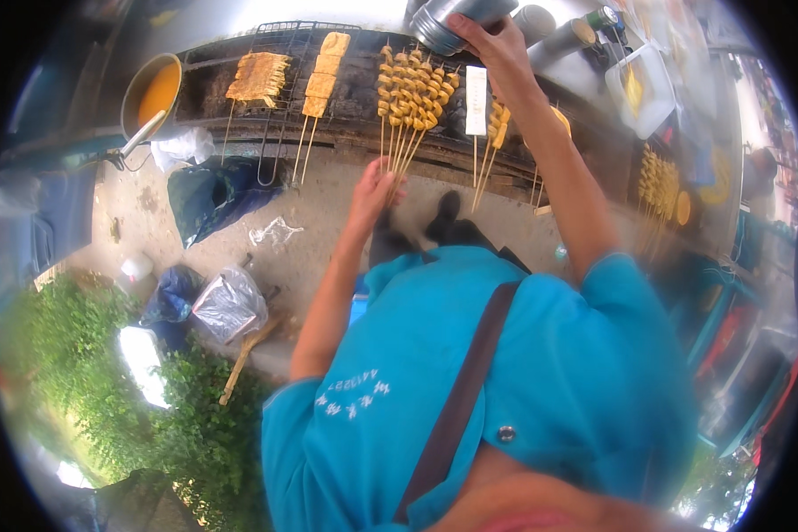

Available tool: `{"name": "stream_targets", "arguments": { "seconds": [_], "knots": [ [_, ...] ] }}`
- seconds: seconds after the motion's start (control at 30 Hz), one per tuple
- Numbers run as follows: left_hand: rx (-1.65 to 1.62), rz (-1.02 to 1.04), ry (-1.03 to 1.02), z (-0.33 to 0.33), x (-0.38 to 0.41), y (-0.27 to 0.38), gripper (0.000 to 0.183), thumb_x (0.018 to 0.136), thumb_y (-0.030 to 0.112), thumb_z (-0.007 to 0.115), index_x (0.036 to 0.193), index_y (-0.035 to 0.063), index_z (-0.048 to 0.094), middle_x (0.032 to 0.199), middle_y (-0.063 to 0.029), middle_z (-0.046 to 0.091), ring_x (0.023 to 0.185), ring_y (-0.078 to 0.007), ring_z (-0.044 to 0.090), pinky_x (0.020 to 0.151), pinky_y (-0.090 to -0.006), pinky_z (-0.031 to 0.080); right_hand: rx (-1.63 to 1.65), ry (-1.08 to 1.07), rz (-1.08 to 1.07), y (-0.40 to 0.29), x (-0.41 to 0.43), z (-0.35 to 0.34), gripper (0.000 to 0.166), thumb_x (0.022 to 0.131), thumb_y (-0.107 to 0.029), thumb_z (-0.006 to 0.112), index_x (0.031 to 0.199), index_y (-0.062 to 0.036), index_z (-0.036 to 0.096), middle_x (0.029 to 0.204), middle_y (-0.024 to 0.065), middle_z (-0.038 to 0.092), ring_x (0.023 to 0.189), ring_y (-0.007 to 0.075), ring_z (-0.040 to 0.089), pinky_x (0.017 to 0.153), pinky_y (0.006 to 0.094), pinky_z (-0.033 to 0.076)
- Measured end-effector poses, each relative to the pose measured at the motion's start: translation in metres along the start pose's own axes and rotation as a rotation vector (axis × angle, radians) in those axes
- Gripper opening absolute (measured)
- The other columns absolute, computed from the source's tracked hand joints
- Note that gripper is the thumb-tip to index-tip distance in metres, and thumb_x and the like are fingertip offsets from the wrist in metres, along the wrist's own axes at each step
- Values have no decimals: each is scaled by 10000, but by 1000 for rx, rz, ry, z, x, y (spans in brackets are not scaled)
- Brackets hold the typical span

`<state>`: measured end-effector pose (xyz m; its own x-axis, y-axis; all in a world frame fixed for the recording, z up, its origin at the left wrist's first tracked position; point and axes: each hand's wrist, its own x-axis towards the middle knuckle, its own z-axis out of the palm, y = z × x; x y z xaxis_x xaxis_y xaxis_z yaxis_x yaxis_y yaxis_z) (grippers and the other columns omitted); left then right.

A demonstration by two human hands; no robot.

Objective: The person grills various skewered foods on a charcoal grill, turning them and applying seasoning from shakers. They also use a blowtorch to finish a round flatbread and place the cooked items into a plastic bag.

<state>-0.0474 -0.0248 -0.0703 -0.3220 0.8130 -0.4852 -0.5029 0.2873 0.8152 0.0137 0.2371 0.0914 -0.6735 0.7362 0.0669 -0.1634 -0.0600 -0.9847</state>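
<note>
My left hand [374, 189] grips the wooden sticks of several skewers of spiral-cut food [412, 86], fanned out over a long charcoal grill [356, 133]. Above them my right hand [495, 50] holds a tilted metal shaker canister [449, 26]; its far end is cut off by the frame's top. Just right of the fan lies a white rectangular piece on a stick [476, 100]. More yellowish skewers [499, 126] are partly hidden behind my right forearm. To the left, a two-stick skewer of square tofu-like pieces [322, 83] and a browned flat skewer [258, 76] lie on the grill.
A pot of orange sauce [156, 93] with a brush stands at the grill's left end. Metal canisters [565, 40] and a white plastic tub [640, 93] are behind the grill, right. More spiral skewers [658, 179] lie far right. Bags [206, 193] sit on the floor.
</note>
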Motion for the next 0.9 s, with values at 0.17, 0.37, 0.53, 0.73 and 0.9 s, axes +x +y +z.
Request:
{"name": "stream_targets", "arguments": {
  "seconds": [0.17, 0.37, 0.53, 0.73, 0.9],
  "knots": [
    [27, 24, -5, 0, -5, -4, 468, 908, 225, 502, 1301, 33, 332, 970, -121, 609, 731, -149, 612, 624, -272, 509, -129, 83, -16, 10, 2, -12, 556, 741, -279, 727, 1114, 36, 460, 1028, 112, 561, 913, 167, 579, 813, 299, 482],
    [1, 72, 39, 2, -1, -9, 528, 880, 166, 528, 1318, 15, 276, 930, -144, 618, 675, -168, 608, 569, -267, 501, -97, 161, 90, 10, -42, -19, 589, 697, -317, 753, 1086, 39, 491, 974, 112, 595, 892, 159, 574, 776, 281, 449],
    [70, 85, 31, 5, 7, -6, 557, 884, 196, 536, 1332, 25, 252, 947, -122, 610, 720, -160, 616, 603, -270, 509, -93, 89, 118, 14, -33, 3, 563, 707, -328, 739, 1081, 23, 505, 993, 90, 578, 894, 143, 552, 779, 271, 438],
    [304, 135, 130, 11, 11, -8, 689, 813, 166, 629, 1349, 28, 220, 931, -133, 603, 693, -193, 614, 585, -292, 495, 25, -32, 81, 6, -14, 24, 586, 727, -402, 730, 1080, -2, 489, 981, 49, 554, 837, 102, 545, 704, 232, 451],
    [670, 269, 267, 22, 11, 2, 773, 746, 185, 678, 1348, 14, 225, 1000, -178, 565, 846, -316, 582, 720, -371, 476, -107, 87, 60, 33, -3, -7, 597, 738, -400, 720, 1099, 8, 478, 1012, 62, 550, 864, 114, 563, 738, 249, 473]
  ]
}}
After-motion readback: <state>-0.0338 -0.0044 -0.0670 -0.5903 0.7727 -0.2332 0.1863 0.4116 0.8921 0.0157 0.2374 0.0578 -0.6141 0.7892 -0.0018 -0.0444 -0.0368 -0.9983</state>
